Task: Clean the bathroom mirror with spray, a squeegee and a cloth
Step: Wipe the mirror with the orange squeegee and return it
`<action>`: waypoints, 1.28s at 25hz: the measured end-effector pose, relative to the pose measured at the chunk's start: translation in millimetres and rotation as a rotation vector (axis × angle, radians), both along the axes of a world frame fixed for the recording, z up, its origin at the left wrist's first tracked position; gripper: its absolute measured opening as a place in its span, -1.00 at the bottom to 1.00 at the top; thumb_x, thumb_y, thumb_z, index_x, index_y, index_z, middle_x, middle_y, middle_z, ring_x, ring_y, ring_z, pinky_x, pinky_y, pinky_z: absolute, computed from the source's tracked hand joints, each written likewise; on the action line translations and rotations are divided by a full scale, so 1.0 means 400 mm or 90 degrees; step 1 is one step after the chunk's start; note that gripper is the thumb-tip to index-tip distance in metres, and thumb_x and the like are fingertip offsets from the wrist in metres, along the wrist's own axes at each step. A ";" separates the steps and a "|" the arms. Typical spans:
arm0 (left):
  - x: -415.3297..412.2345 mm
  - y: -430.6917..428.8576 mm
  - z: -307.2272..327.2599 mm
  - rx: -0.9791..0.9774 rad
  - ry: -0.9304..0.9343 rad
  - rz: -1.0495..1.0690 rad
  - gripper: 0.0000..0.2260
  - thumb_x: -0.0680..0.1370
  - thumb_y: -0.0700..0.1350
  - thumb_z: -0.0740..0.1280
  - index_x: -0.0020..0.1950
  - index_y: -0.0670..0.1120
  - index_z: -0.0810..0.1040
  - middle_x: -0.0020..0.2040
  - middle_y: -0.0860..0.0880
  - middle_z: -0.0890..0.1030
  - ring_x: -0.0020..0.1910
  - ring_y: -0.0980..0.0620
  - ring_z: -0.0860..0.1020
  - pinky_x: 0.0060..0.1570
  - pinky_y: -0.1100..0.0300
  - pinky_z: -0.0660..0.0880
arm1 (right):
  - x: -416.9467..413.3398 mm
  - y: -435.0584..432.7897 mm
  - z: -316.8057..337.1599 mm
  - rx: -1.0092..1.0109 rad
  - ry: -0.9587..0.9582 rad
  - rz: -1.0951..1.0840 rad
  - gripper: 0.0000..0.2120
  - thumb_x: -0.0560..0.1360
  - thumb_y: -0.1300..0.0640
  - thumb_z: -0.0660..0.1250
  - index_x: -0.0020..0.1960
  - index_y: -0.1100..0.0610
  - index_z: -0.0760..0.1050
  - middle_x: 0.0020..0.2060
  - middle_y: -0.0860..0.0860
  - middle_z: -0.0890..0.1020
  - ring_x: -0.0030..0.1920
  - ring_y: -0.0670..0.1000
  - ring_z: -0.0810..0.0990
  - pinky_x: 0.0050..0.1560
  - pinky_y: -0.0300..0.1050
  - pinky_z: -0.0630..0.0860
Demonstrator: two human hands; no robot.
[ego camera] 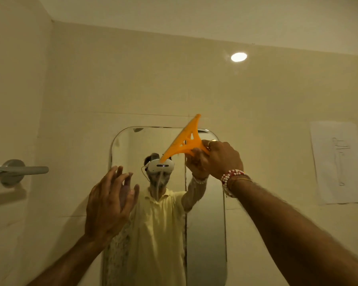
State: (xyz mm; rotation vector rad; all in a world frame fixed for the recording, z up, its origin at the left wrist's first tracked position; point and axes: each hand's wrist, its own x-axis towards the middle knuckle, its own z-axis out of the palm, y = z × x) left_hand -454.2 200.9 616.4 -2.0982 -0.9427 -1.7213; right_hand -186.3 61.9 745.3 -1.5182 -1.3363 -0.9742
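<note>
A tall mirror (205, 223) with rounded top corners hangs on the cream wall ahead. My right hand (219, 157) is raised in front of its upper right part and grips the handle of an orange squeegee (186, 139). The blade is tilted, running from lower left to upper right, its top end above the mirror's edge. My left hand (110, 201) is lifted before the mirror's left side, fingers spread, holding nothing. The glass reflects a person in a pale yellow shirt wearing a headset. No spray bottle or cloth is in view.
A grey metal bar (19, 171) juts from the left wall at hand height. A sheet of paper (339, 162) with a drawing is stuck to the wall right of the mirror. A round ceiling light (238, 57) glows above.
</note>
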 end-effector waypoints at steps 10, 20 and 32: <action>0.000 0.023 -0.020 -0.005 -0.019 0.031 -0.44 0.59 0.24 0.11 0.43 -0.08 0.47 0.55 -0.14 0.34 0.41 -0.24 0.45 0.31 -0.34 0.45 | 0.098 -0.032 -0.067 0.051 0.190 -0.001 -0.48 0.53 -0.27 0.22 0.31 0.03 0.56 -0.02 0.06 0.72 -0.09 0.12 0.67 -0.07 0.05 0.63; 0.013 -0.006 -0.103 -0.001 0.019 0.028 -0.47 0.59 0.20 0.13 0.46 -0.06 0.45 0.58 -0.14 0.30 0.45 -0.23 0.37 0.37 -0.34 0.37 | 0.043 -0.005 -0.242 0.119 0.372 0.059 -0.51 0.52 -0.26 0.26 0.30 0.02 0.57 -0.03 0.03 0.72 -0.08 0.09 0.67 -0.05 0.09 0.65; -0.034 -0.016 -0.045 0.042 0.026 -0.014 -0.48 0.61 0.21 0.13 0.47 -0.04 0.43 0.60 -0.11 0.26 0.51 -0.17 0.33 0.44 -0.26 0.33 | -0.033 -0.015 -0.342 0.222 0.471 0.037 -0.51 0.49 -0.32 0.20 0.14 0.01 0.61 -0.17 -0.01 0.69 -0.19 0.05 0.65 -0.12 0.10 0.65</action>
